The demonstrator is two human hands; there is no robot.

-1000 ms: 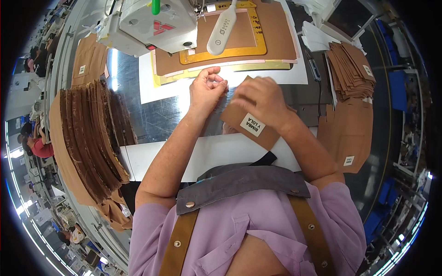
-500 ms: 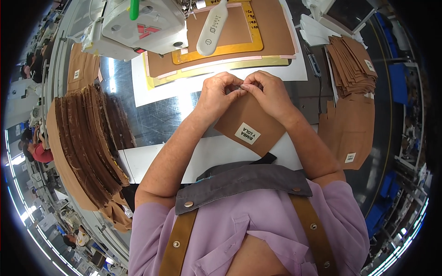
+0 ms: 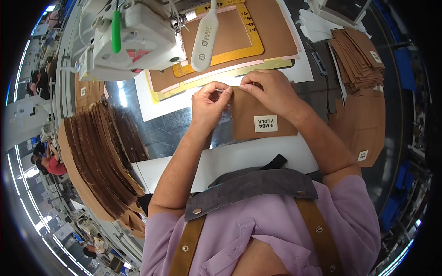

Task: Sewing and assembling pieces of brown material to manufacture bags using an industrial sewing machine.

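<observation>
Both hands at frame centre, left hand (image 3: 209,103) and right hand (image 3: 269,89) pinching the top edge of a brown leather piece (image 3: 258,117) on the tabletop (image 3: 152,133), sewing machine (image 3: 133,37) upper left, framed template (image 3: 230,41) just behind, brown stacks left (image 3: 103,156) and right (image 3: 357,50).

Brown piece (image 3: 258,115) top edge hidden under hands (fingertip grip unclear); stack (image 3: 96,156) partly overlapped.
</observation>
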